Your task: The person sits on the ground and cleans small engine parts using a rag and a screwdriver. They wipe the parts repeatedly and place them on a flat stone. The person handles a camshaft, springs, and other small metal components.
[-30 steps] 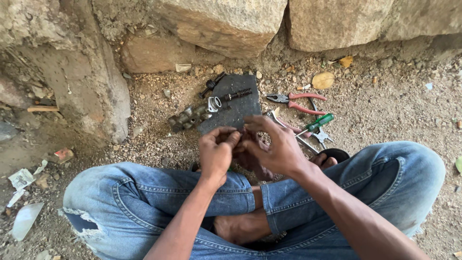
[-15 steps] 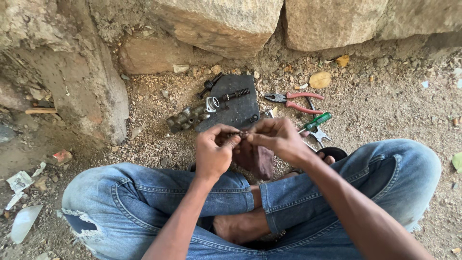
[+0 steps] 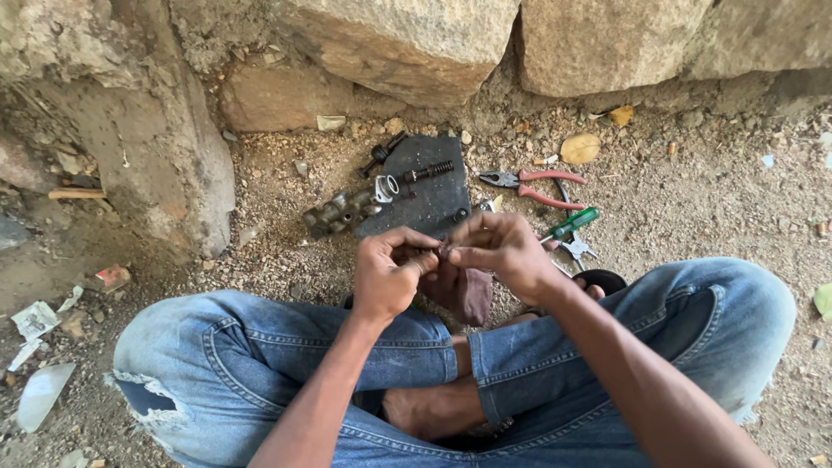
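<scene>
Compared with a second ago, both hands have lifted a little and drawn closer, away from the lap and over the near edge of the flat dark rubber-like mat (image 3: 429,195) on the dirt ground (image 3: 693,208). The left hand (image 3: 387,276) is curled nearly closed, the right hand (image 3: 496,250) is pinched at thumb and forefinger, and the two meet on a small dark metal part (image 3: 436,252) (too small to tell exactly what). So the work looks like fine fitting at the fingertips, with the part now held up clear of the maroon cloth (image 3: 464,290) that hangs below it.

Counts:
- one mat
- one red-handled pair of pliers (image 3: 533,184) just off the mat's right edge
- one green-handled screwdriver (image 3: 568,224) near the pliers
- two black bolts (image 3: 429,171) on the mat's far half
- one shiny metal ring (image 3: 386,187) at its left edge
- one grimy cast metal body (image 3: 338,212) touching the left edge

Rough stone blocks (image 3: 416,43) stand behind it all.
</scene>
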`<state>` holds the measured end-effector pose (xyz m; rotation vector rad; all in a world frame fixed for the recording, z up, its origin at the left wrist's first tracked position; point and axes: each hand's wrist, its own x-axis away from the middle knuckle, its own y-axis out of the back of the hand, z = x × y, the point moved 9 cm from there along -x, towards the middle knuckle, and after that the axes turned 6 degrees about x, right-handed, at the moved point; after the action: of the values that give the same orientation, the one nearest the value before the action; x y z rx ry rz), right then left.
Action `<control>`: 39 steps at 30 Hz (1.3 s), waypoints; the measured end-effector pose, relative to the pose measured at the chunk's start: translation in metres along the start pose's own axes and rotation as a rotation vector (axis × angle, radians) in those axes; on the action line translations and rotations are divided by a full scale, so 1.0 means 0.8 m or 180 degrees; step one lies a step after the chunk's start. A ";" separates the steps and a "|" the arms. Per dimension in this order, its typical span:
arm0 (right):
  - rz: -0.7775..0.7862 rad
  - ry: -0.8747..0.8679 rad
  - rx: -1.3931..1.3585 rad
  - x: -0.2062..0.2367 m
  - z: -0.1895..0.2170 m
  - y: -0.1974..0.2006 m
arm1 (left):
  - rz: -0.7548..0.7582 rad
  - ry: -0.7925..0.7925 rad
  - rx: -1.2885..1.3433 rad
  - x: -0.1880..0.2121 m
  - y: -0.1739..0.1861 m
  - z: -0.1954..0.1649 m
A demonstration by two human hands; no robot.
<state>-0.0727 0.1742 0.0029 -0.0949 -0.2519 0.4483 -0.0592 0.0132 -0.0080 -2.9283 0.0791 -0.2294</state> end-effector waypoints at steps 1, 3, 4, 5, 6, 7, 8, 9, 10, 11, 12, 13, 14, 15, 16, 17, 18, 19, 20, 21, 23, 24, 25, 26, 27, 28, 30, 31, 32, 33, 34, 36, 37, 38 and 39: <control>0.0059 -0.0184 -0.0348 -0.001 -0.007 -0.001 | 0.0141 -0.0018 0.0035 -0.002 -0.004 0.000; 0.0191 -0.0543 -0.1043 -0.002 -0.018 -0.010 | 0.0232 -0.0179 -0.0062 -0.005 -0.006 -0.006; 0.0105 -0.0560 -0.1151 -0.003 -0.018 -0.012 | 0.0186 -0.0322 -0.0194 -0.007 -0.004 -0.012; 0.0017 -0.0576 -0.1256 -0.005 -0.019 -0.015 | 0.0141 -0.0467 -0.0324 -0.009 -0.003 -0.019; -0.0068 -0.0593 -0.1361 -0.005 -0.018 -0.019 | 0.0016 -0.0402 -0.0442 -0.010 0.001 -0.018; -0.0273 -0.0508 -0.0518 -0.004 -0.013 -0.013 | -0.0116 -0.0337 -0.0565 -0.011 0.004 -0.018; -0.0468 -0.0419 0.0322 -0.002 -0.005 -0.008 | -0.0258 -0.0268 -0.0694 -0.010 0.009 -0.018; -0.0667 -0.0327 0.1156 0.001 0.006 -0.005 | -0.0320 0.0091 -0.0383 -0.010 0.013 -0.007; -0.0663 0.0313 0.1824 0.005 0.034 -0.014 | -0.0376 0.0449 -0.0063 -0.009 0.014 0.004; -0.0650 0.0958 0.2488 0.014 0.059 -0.026 | -0.0425 0.0807 0.0267 -0.006 0.014 0.016; -0.0624 0.1610 0.3142 0.026 0.079 -0.042 | -0.0426 0.1016 0.0295 -0.004 0.012 0.022; -0.0620 0.1716 0.3291 0.029 0.083 -0.045 | -0.0424 0.1229 0.0318 -0.002 0.012 0.028; -0.0613 0.1821 0.3437 0.033 0.085 -0.047 | -0.0424 0.1444 0.0340 0.002 0.012 0.033; -0.0601 0.1929 0.3584 0.036 0.087 -0.048 | -0.0325 0.1378 0.0212 0.001 0.008 0.031; -0.0630 0.1682 0.3480 0.032 0.079 -0.040 | -0.0223 0.1312 0.0081 0.001 0.003 0.028; -0.0662 0.1432 0.3379 0.026 0.071 -0.029 | -0.0111 0.1247 -0.0046 0.000 -0.002 0.025; -0.0693 0.1183 0.3281 0.021 0.060 -0.019 | -0.0035 0.0845 -0.0029 -0.003 -0.007 0.012; -0.0771 0.0935 0.2985 0.016 0.048 -0.006 | 0.0043 0.0446 -0.0011 -0.003 -0.012 -0.002; -0.0847 0.0691 0.2683 0.011 0.034 0.005 | 0.0120 0.0047 0.0006 -0.001 -0.017 -0.017; -0.0916 0.0454 0.2373 0.007 0.017 0.014 | 0.0148 -0.0518 -0.0346 0.002 -0.018 -0.037; -0.0592 0.0328 0.0724 -0.001 -0.016 0.009 | 0.0191 -0.1641 -0.1054 0.020 -0.026 -0.076; -0.0420 0.0256 -0.0093 -0.004 -0.030 0.005 | 0.0212 -0.1722 -0.1122 0.023 -0.026 -0.079; -0.0357 -0.0058 -0.0501 -0.005 -0.048 0.007 | 0.0231 -0.1803 -0.1190 0.026 -0.026 -0.083; -0.0299 -0.0371 -0.0909 -0.004 -0.063 0.008 | 0.0256 -0.1886 -0.1259 0.028 -0.027 -0.087; -0.0243 -0.0686 -0.1311 -0.003 -0.076 0.006 | 0.0276 -0.1855 -0.1190 0.028 -0.026 -0.087; -0.0100 -0.0694 -0.1565 -0.003 -0.075 0.002 | 0.0303 -0.1823 -0.1123 0.028 -0.026 -0.088; 0.0189 -0.0694 -0.2062 -0.004 -0.066 -0.007 | 0.0339 -0.2017 -0.1201 0.033 -0.029 -0.094; 0.0054 -0.0927 -0.1994 -0.001 -0.070 -0.007 | 0.0347 -0.2238 -0.1347 0.039 -0.033 -0.099; -0.0079 -0.1159 -0.1924 0.003 -0.073 -0.008 | 0.0352 -0.2460 -0.1496 0.045 -0.037 -0.104; -0.0208 -0.1391 -0.1856 0.007 -0.074 -0.010 | 0.0330 -0.2321 -0.1352 0.043 -0.034 -0.101; -0.0214 -0.1263 -0.1735 0.006 -0.062 -0.011 | 0.0311 -0.2181 -0.1206 0.040 -0.032 -0.097; -0.0218 -0.1007 -0.1491 0.005 -0.037 -0.012 | 0.0274 -0.1883 -0.1097 0.033 -0.028 -0.087; -0.0330 -0.0778 -0.0761 0.003 -0.022 -0.006 | 0.0253 -0.1726 -0.1134 0.027 -0.024 -0.082; -0.0433 -0.0541 -0.0036 0.001 -0.005 -0.001 | 0.0228 -0.1569 -0.1175 0.022 -0.020 -0.076; -0.0535 -0.0295 0.0684 0.001 0.012 0.002 | 0.0172 -0.1493 -0.1189 0.019 -0.017 -0.073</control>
<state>-0.0751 0.1765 0.0123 0.1567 -0.2988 0.3106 -0.0530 0.0138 0.0533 -3.2490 0.1415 0.5372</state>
